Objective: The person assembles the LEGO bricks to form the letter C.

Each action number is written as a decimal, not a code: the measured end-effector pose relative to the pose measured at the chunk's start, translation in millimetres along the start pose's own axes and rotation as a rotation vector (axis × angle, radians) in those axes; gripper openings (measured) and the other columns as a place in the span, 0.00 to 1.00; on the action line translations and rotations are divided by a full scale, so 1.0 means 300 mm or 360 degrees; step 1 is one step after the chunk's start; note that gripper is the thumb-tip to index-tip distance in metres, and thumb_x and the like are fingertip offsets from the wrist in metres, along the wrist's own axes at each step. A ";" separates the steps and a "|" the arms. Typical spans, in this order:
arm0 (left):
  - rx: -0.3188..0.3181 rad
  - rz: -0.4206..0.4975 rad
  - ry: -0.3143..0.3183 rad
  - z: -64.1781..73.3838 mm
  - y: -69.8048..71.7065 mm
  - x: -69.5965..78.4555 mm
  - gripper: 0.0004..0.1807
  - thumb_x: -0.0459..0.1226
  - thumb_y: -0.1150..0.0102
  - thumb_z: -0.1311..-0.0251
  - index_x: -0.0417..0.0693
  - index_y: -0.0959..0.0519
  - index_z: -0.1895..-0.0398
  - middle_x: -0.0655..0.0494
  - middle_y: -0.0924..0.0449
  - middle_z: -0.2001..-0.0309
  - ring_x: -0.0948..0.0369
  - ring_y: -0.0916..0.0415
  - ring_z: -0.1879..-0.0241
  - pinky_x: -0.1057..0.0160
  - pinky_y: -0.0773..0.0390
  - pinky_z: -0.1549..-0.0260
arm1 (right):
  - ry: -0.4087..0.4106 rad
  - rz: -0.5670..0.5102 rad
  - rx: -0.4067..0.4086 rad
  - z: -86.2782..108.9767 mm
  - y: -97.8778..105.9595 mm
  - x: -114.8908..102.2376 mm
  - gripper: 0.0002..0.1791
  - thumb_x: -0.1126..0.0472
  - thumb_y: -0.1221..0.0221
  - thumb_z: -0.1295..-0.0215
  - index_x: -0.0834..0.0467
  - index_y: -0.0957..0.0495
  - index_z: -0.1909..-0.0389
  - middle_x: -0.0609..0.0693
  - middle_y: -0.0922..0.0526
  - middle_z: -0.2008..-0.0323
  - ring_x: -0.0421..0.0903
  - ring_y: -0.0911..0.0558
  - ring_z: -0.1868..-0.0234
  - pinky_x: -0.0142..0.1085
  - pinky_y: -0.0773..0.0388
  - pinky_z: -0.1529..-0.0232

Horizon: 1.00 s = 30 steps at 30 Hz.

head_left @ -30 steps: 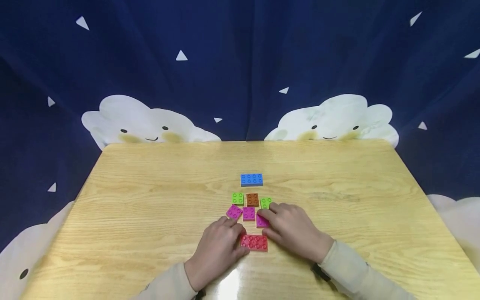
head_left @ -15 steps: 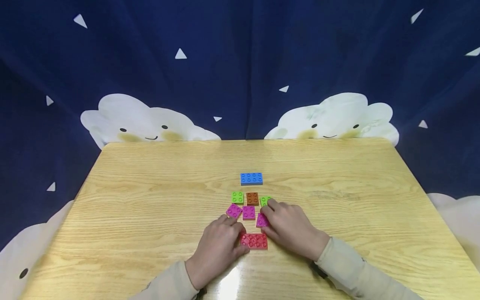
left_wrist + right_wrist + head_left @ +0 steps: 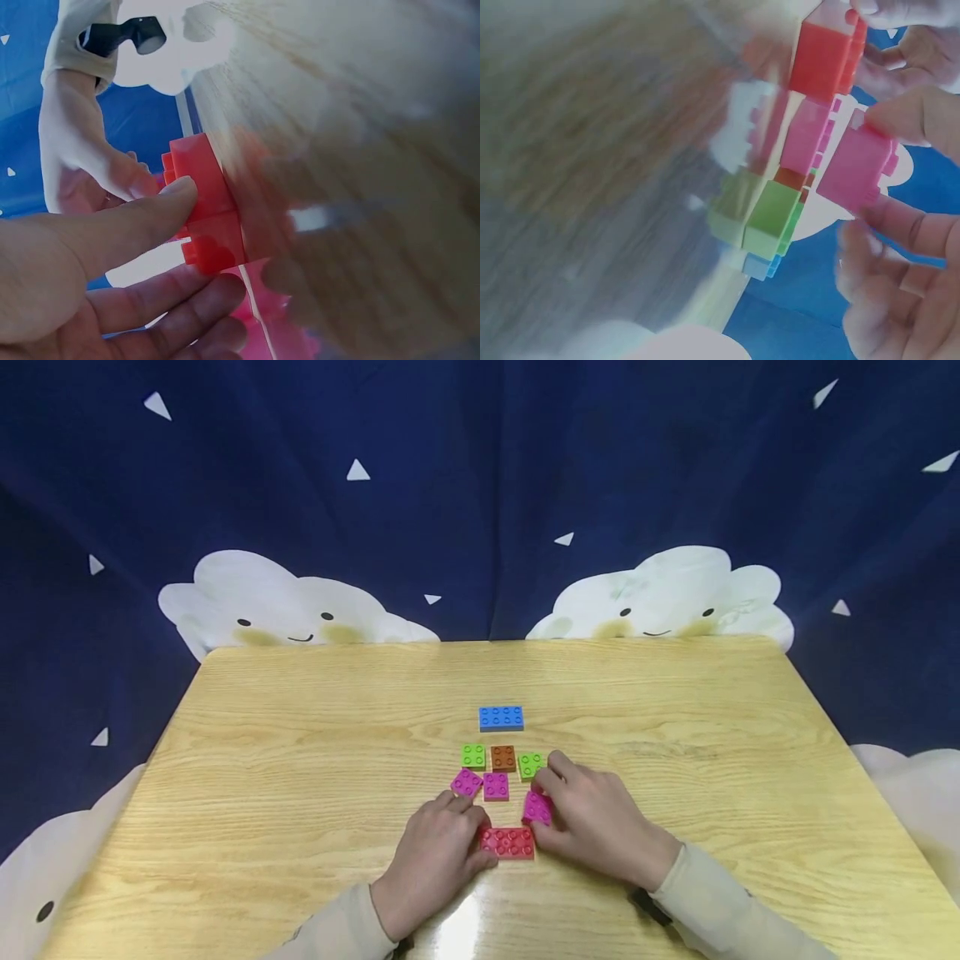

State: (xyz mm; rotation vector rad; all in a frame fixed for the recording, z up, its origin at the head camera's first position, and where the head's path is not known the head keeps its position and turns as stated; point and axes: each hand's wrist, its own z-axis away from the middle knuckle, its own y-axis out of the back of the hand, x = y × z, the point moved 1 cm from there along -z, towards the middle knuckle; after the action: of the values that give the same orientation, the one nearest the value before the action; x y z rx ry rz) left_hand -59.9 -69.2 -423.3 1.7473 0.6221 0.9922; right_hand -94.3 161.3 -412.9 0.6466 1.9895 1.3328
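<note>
In the head view my left hand [image 3: 437,862] grips the left end of a red eight-stud building brick [image 3: 510,843] lying on the table. Its thumb presses the brick's near side, as the left wrist view shows. My right hand [image 3: 606,820] pinches a pink building brick [image 3: 537,808] between thumb and index finger. The right wrist view has this pink brick [image 3: 855,166] raised off the tabletop and tilted. Just beyond the right fingers sits a green brick [image 3: 530,766]. Two more pink bricks, one square-on [image 3: 496,787] and one turned [image 3: 467,782], lie past the left fingers.
Behind the pink bricks are a brown brick [image 3: 503,759] and another green brick [image 3: 473,756]. Farther back lies a long blue brick [image 3: 501,719]. The wooden table [image 3: 300,735] ends at a dark blue curtain [image 3: 465,502] with clouds printed on it.
My right hand has taken the pink brick up from its place near the middle pink one and shifted it slightly right, turning it. The left hand stays at the red brick.
</note>
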 end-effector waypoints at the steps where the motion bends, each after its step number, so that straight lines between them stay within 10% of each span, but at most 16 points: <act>1: -0.0002 0.0002 0.0002 0.000 0.000 0.000 0.18 0.47 0.14 0.47 0.46 0.13 0.65 0.60 0.21 0.69 0.59 0.24 0.64 0.58 0.22 0.62 | 0.0013 -0.0016 0.0001 0.005 0.004 -0.004 0.18 0.53 0.26 0.42 0.60 0.16 0.57 0.42 0.29 0.67 0.33 0.35 0.76 0.27 0.34 0.80; 30: -0.0022 -0.0027 0.0006 0.004 -0.002 -0.001 0.18 0.47 0.14 0.48 0.48 0.14 0.67 0.60 0.21 0.69 0.61 0.26 0.66 0.60 0.24 0.66 | 0.0185 -0.0150 -0.0040 0.048 -0.018 -0.052 0.14 0.57 0.28 0.42 0.54 0.19 0.57 0.37 0.25 0.68 0.32 0.30 0.73 0.29 0.28 0.74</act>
State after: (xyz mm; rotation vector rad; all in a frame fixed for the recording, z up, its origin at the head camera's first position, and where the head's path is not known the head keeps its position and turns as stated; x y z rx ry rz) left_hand -59.2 -69.9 -424.2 1.7256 0.6303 0.9860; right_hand -73.5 157.2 -418.1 0.4669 2.0652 1.3632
